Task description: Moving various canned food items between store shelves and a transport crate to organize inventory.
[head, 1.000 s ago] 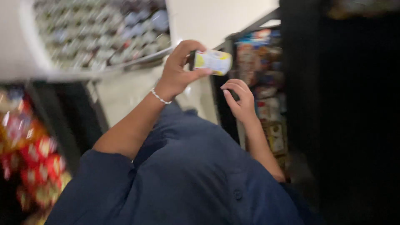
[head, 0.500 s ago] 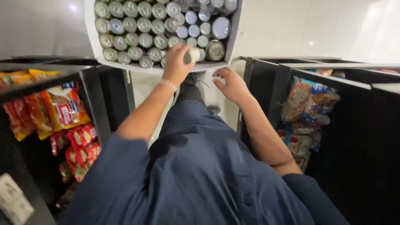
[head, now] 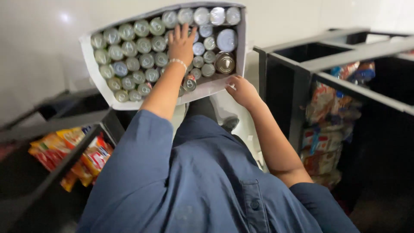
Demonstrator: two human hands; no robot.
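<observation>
A white cardboard box (head: 242, 41) packed with several upright tins (head: 129, 56), seen from above by their silver lids, sits in front of me. My left hand (head: 181, 42), a bracelet on its wrist, lies flat on the tins near the middle of the box with fingers spread, holding nothing. A small tin (head: 189, 83) lies just by that wrist. My right hand (head: 242, 91) grips the box's near right corner, fingers tucked under the edge. My dark blue shirt fills the lower frame.
A black shelf unit on the left holds red and yellow snack packets (head: 79, 153). Another black shelf unit (head: 280, 82) on the right holds bagged goods (head: 327, 125). The pale floor (head: 39, 47) lies beyond the box, and my shoe (head: 230, 124) shows under it.
My left hand held a small yellow-labelled tin, carried it to the box and now rests empty on the tins. My right hand went to the box's corner. The view swung toward the box.
</observation>
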